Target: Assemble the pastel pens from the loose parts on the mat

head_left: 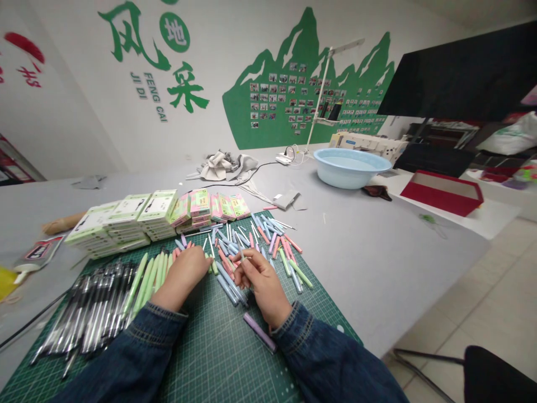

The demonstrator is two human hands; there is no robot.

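My left hand (pixel 184 274) rests curled, knuckles up, on the green cutting mat (pixel 218 352), at the edge of a row of pale green pens (pixel 146 285). What its fingers hold is hidden. My right hand (pixel 262 285) pinches a slim pale pen (pixel 242 258) between thumb and fingers, above a loose spread of pastel pens and pen parts (pixel 255 246). A purple pen (pixel 260 333) lies just below my right hand. A heap of black pens (pixel 88 308) covers the mat's left side. Stacked green-and-white boxes (pixel 126 218) and pink boxes (pixel 201 204) stand beyond.
The mat lies on a long grey table (pixel 369 263), whose edge runs off to the lower right. Farther back are crumpled cloth (pixel 218 167), a pale blue basin (pixel 350 168), a sewing machine (pixel 369 144) and a red box (pixel 442 193). A black chair (pixel 499 375) stands at lower right.
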